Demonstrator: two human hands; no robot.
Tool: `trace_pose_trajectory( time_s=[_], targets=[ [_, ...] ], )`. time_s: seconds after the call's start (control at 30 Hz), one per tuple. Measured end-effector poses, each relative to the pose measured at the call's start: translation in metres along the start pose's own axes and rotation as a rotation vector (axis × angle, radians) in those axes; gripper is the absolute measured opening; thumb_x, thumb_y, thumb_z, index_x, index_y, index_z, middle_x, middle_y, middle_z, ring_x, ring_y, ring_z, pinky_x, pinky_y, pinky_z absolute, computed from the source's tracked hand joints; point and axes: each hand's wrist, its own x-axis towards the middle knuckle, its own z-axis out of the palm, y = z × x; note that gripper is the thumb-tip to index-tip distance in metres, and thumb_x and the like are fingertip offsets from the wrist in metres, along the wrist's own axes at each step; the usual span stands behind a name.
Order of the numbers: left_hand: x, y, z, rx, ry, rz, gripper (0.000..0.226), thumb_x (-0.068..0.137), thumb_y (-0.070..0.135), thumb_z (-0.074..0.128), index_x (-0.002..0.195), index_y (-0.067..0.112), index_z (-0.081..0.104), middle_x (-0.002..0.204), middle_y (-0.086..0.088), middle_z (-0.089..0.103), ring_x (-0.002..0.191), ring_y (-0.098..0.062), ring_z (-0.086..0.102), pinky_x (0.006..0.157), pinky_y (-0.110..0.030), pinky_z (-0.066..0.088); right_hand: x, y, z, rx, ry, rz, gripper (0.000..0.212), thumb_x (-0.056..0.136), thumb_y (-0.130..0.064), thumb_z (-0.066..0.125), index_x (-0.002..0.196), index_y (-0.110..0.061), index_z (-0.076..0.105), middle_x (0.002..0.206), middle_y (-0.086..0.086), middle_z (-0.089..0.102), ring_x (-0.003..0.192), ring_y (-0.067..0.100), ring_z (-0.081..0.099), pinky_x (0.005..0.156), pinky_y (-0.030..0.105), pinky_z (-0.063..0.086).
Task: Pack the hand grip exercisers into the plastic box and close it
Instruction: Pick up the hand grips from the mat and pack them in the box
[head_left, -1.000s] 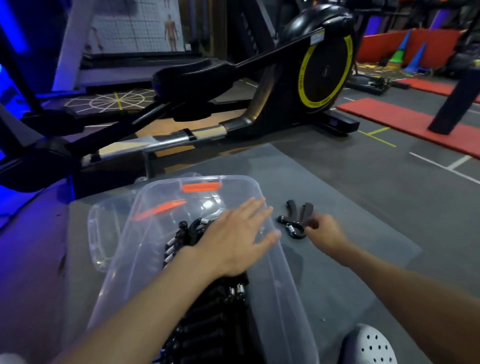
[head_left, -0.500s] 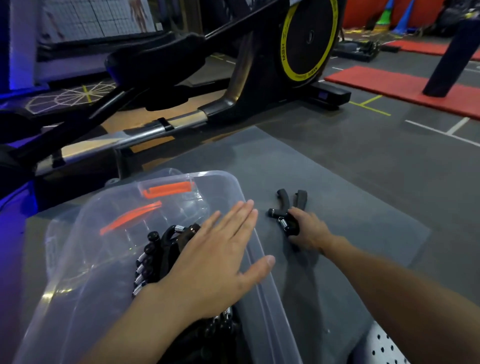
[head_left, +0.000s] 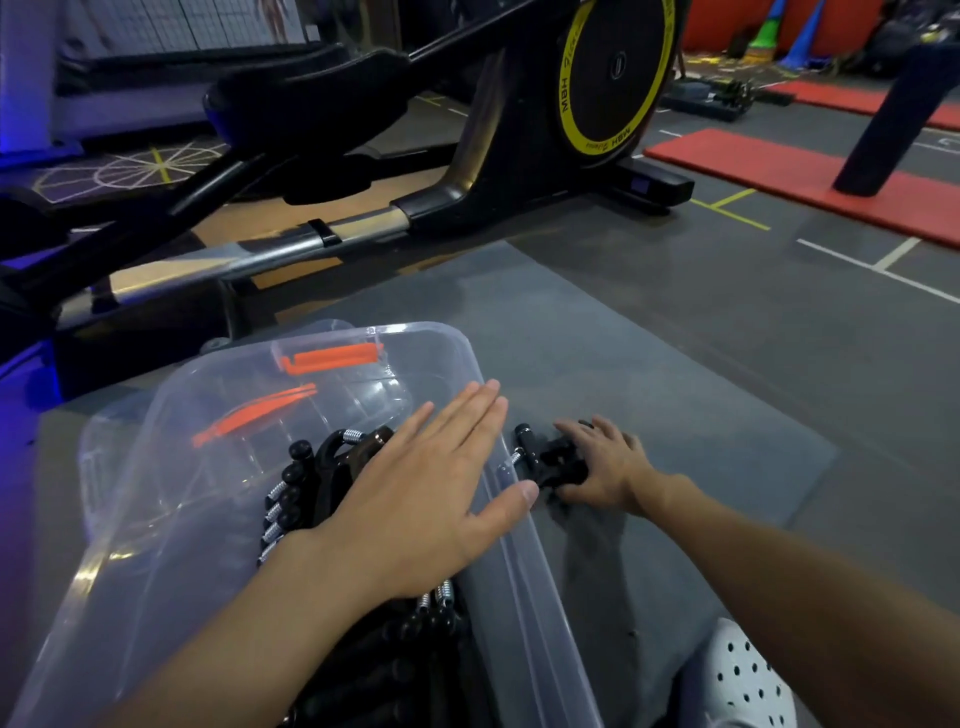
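A clear plastic box (head_left: 171, 519) with orange latches sits on the grey mat, lidless, with several black hand grip exercisers (head_left: 306, 488) with metal springs piled inside. My left hand (head_left: 415, 499) lies flat and open over the box, fingers spread, thumb on its right rim. One black hand grip exerciser (head_left: 545, 460) lies on the mat just right of the box. My right hand (head_left: 602, 467) is closed around it, covering most of it.
A black elliptical trainer (head_left: 467, 130) with a yellow-ringed flywheel stands right behind the mat (head_left: 649, 374). The clear lid (head_left: 96, 457) pokes out behind the box's left side. Red mats (head_left: 779, 166) lie at far right. A white perforated shoe (head_left: 737, 675) is at the bottom right.
My right hand has closed over the loose exerciser and drawn it left, up to the box's right wall. The camera has tilted down and nearer. My left hand stays flat over the box.
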Motion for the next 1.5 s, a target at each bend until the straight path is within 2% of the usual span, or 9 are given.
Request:
trace_pose_trajectory(
  time_s=[0.13, 0.37, 0.57, 0.7, 0.83, 1.03, 1.27, 1.4, 1.5],
  targets=[
    [0.001, -0.001, 0.0, -0.037, 0.0, 0.005, 0.088, 0.083, 0.073, 0.004, 0.156, 0.025, -0.004, 0.161, 0.016, -0.017, 0.142, 0.007, -0.023, 0.122, -0.031, -0.004, 0.005, 0.009, 0.004, 0.025, -0.024, -0.047, 0.105, 0.064, -0.054, 0.078, 0.15, -0.027, 0.024, 0.143, -0.003, 0.042, 0.127, 0.032, 0.031, 0.108, 0.039, 0.033],
    [0.0, -0.001, 0.001, -0.031, -0.004, 0.003, 0.088, 0.082, 0.073, 0.003, 0.156, 0.026, -0.004, 0.161, 0.016, -0.017, 0.142, 0.007, -0.023, 0.122, -0.03, -0.005, -0.003, 0.006, 0.004, 0.028, 0.037, -0.044, 0.087, 0.049, -0.067, 0.072, 0.121, -0.021, 0.059, 0.114, -0.003, 0.055, 0.102, 0.02, 0.034, 0.092, 0.032, 0.042],
    [0.002, -0.008, -0.002, -0.076, -0.001, 0.028, 0.084, 0.083, 0.071, 0.006, 0.156, 0.028, 0.006, 0.162, 0.017, -0.006, 0.145, 0.006, -0.012, 0.123, -0.031, -0.002, -0.026, -0.001, -0.028, 0.177, 0.351, -0.011, 0.077, 0.056, -0.056, 0.081, 0.118, -0.014, 0.061, 0.107, -0.004, 0.059, 0.099, 0.019, 0.035, 0.088, 0.032, 0.041],
    [-0.002, -0.014, -0.015, -0.136, 0.074, -0.012, 0.072, 0.089, 0.064, 0.022, 0.151, 0.029, 0.03, 0.16, 0.014, 0.022, 0.146, -0.004, 0.019, 0.121, -0.03, 0.014, -0.05, -0.02, -0.071, 0.213, 0.499, -0.021, 0.075, 0.059, -0.056, 0.081, 0.118, -0.015, 0.06, 0.106, -0.008, 0.056, 0.103, 0.015, 0.034, 0.085, 0.027, 0.04],
    [-0.008, -0.019, -0.034, -0.268, 0.24, -0.097, 0.053, 0.094, 0.05, 0.042, 0.14, 0.024, 0.046, 0.144, 0.01, 0.046, 0.132, -0.013, 0.044, 0.109, -0.035, 0.035, -0.08, -0.049, -0.112, 0.271, 0.657, -0.066, 0.07, 0.059, -0.054, 0.083, 0.114, -0.016, 0.061, 0.1, -0.013, 0.053, 0.101, 0.011, 0.032, 0.083, 0.026, 0.04],
    [-0.02, -0.016, -0.067, -0.603, 0.468, -0.228, 0.033, 0.094, 0.037, 0.06, 0.125, 0.027, 0.058, 0.115, 0.011, 0.06, 0.091, 0.001, 0.058, 0.077, -0.02, 0.044, -0.128, -0.114, -0.14, 0.261, 0.719, -0.183, 0.067, 0.057, -0.058, 0.08, 0.111, -0.023, 0.06, 0.101, -0.015, 0.054, 0.102, 0.01, 0.035, 0.083, 0.025, 0.042],
    [-0.049, -0.031, -0.084, -0.668, 0.611, -0.298, 0.013, 0.085, 0.028, 0.074, 0.096, 0.022, 0.072, 0.082, 0.011, 0.068, 0.078, -0.007, 0.065, 0.076, -0.029, 0.053, -0.162, -0.173, -0.127, 0.243, 0.669, -0.315, 0.065, 0.058, -0.061, 0.078, 0.11, -0.025, 0.059, 0.101, -0.017, 0.051, 0.101, 0.011, 0.034, 0.086, 0.025, 0.041],
    [-0.067, -0.047, -0.084, -0.649, 0.581, -0.305, 0.007, 0.084, 0.021, 0.074, 0.089, 0.026, 0.072, 0.079, 0.011, 0.07, 0.078, -0.008, 0.065, 0.079, -0.032, 0.053, -0.172, -0.187, -0.123, 0.386, 0.347, -0.321, 0.073, 0.069, -0.046, 0.08, 0.13, -0.028, 0.044, 0.108, -0.013, 0.049, 0.109, 0.014, 0.035, 0.092, 0.026, 0.038],
    [-0.078, -0.059, -0.084, -0.663, 0.495, -0.266, 0.017, 0.084, 0.016, 0.074, 0.08, 0.032, 0.071, 0.076, 0.007, 0.072, 0.077, -0.014, 0.068, 0.079, -0.038, 0.055, -0.176, -0.187, -0.123, 0.49, 0.128, -0.376, 0.103, 0.072, -0.03, 0.083, 0.148, -0.036, 0.013, 0.099, -0.01, 0.054, 0.105, 0.01, 0.046, 0.093, 0.023, 0.04]
  ],
)
